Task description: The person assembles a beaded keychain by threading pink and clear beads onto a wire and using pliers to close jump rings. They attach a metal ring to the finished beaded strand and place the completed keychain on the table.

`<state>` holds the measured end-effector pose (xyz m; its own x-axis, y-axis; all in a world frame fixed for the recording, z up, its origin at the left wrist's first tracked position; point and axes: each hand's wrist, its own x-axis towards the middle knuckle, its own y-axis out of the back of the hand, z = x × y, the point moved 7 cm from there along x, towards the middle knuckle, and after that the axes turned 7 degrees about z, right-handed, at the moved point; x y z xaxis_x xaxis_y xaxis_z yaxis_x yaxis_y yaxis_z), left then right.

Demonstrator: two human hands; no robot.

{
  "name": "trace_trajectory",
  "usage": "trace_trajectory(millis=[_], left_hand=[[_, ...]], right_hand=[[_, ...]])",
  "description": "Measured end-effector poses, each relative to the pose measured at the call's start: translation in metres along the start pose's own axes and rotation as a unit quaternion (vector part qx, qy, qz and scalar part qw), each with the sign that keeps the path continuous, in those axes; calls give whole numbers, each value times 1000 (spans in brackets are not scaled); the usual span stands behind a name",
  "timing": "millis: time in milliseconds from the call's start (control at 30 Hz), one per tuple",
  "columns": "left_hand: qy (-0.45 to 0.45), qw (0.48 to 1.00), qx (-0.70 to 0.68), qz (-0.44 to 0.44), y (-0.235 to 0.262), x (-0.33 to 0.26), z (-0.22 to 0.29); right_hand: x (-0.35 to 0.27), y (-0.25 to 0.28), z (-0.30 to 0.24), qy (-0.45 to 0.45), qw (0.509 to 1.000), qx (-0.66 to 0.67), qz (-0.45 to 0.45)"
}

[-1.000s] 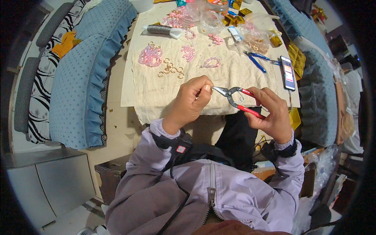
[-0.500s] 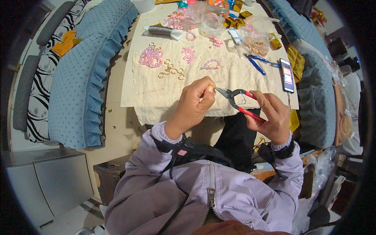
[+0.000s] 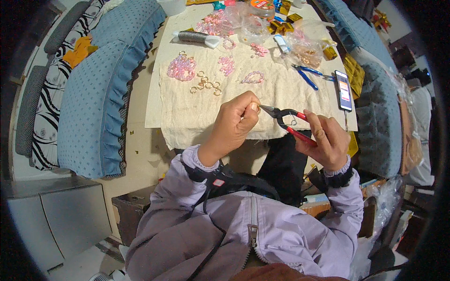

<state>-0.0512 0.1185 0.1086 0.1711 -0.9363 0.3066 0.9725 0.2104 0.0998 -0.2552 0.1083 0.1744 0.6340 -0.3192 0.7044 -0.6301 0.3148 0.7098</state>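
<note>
Two hands [image 3: 281, 126], red-handled pliers [image 3: 286, 121], coarse cream cloth [image 3: 276, 91]

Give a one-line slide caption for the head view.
Right hand holds red-handled pliers to the left hand's pinched fingertips above a beige cloth.

A single head-worn fisheye view looks steeply down from above the person's chest, facing toward twelve o'clock over the cloth-covered counter [image 3: 187, 117]. It sits close to both hands at centre; straight edges bow toward the dark rim, and blue cushions [image 3: 101, 93] fill nine o'clock.
</note>
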Motion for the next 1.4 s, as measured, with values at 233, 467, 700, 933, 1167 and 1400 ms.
trace_trajectory(millis=[233,467,700,933,1167,1400], left_hand=[[-110,991,72,-7,1,10,15],[-195,968,155,-9,-2,14,26],[-204,965,164,5,-6,18,25],[-125,989,80,8,-6,27,5],[-4,995,-88,-42,-13,23,-18],[53,989,-135,-32,-13,18,-34]], right_hand=[[-4,-6,13,-10,999,20,48],[-19,-21,27,-24,995,41,87],[-28,-34,34,-44,989,51,128],[-32,-47,41,-116,983,101,102],[-34,-50,41,-151,979,107,88],[-36,-54,37,-142,982,95,84]])
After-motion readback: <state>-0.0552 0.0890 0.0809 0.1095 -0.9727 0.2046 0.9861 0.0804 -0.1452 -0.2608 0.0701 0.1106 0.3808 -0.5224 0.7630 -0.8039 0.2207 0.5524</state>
